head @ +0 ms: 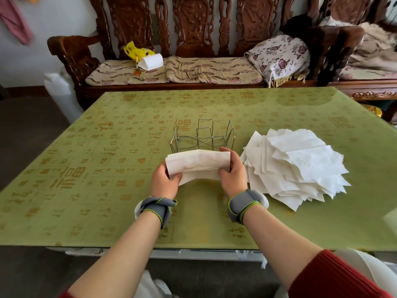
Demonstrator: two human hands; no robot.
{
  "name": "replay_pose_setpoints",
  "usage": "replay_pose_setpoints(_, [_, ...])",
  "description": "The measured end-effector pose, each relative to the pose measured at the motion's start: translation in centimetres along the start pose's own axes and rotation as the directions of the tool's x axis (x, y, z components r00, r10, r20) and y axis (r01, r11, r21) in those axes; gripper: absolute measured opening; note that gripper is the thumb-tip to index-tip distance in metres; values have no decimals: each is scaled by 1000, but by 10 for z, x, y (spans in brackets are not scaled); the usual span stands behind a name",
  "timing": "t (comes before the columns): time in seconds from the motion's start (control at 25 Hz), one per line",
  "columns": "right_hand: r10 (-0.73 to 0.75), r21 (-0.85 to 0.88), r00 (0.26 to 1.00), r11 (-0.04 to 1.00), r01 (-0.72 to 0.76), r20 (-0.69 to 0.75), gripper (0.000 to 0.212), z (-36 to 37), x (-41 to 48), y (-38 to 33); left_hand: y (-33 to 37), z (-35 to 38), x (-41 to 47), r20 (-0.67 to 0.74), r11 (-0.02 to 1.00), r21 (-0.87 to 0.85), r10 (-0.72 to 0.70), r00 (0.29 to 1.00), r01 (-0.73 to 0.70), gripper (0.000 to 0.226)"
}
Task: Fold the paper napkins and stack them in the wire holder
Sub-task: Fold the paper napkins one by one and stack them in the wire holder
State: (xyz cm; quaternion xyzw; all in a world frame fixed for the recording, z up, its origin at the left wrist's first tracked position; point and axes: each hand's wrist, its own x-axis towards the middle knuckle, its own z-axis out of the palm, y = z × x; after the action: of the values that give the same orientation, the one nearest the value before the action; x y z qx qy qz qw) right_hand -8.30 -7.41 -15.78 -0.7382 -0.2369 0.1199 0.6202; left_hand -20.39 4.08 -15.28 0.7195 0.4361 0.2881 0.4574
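Note:
A white paper napkin point(197, 164), folded over lengthwise, hangs just above the green table between both hands. My left hand point(164, 181) pinches its left end and my right hand point(233, 171) pinches its right end. Directly behind the napkin stands the wire holder point(202, 136), upright, with nothing visible inside; its front lower part is hidden by the napkin. A loose fanned pile of flat white napkins point(296, 166) lies on the table to the right of my right hand.
The table point(86, 168) has a green cover with gold characters; its near edge runs below my wrists. Behind it stands a carved wooden bench point(193, 29) with cushions, a yellow bag point(135, 50) and a floral pillow point(279, 57).

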Motion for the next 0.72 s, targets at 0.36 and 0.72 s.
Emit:
replay_pose_setpoints(0.36, [65, -25, 996, 997, -66, -54, 65, -2, 0, 6, 1, 14, 0, 73, 1000, 6, -17, 997, 17, 53])
replay_pose_setpoints(0.72, [-112, -246, 984, 966, 76, -138, 42, -6, 40, -35, 45, 3, 40, -151, 965, 200, 202, 968, -170, 33])
